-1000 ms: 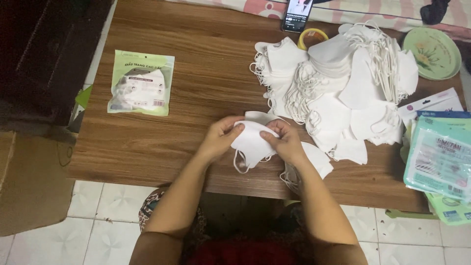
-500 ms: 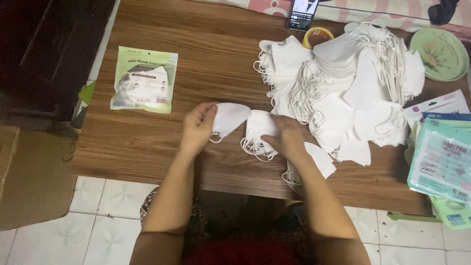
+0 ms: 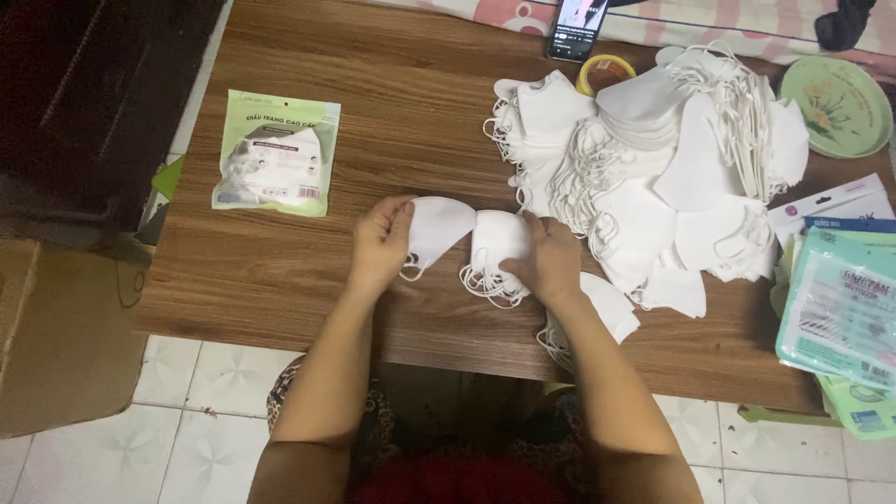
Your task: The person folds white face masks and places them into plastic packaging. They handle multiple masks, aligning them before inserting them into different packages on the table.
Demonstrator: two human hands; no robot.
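I log left hand [image 3: 378, 245] pinching one white mask [image 3: 439, 227], right hand [image 3: 549, 261] pressing a small stack [image 3: 497, 250], big pile [image 3: 653, 159] beside it unsorted.

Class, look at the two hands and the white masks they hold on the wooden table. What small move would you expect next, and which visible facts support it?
Probably the left hand lays its single white mask flat on the table, beside the small stack under the right hand. The mask is already drawn apart from the stack and low over bare wood, while the big pile lies further right.
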